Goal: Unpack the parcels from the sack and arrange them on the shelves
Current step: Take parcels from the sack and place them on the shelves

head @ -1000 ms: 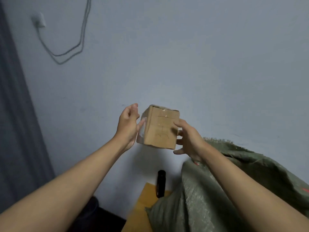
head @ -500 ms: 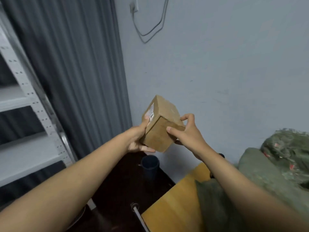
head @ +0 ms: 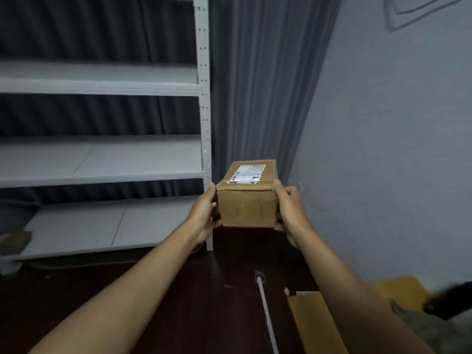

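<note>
The view has swung from the wall to the shelves [head: 102,175], with the left hand [head: 204,210] and right hand [head: 290,208] each gripping a side of the parcel [head: 249,198], label up, ready for shelving.

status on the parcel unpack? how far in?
Early. Done: one brown parcel seems to sit at the left edge of the lowest shelf, though it is blurred. In hand: a labelled box, held level between the left hand and right hand, in front of the rack's right post. Left: shelve it; the shelf boards in view are otherwise bare. The sack barely shows, contents unseen.
</note>
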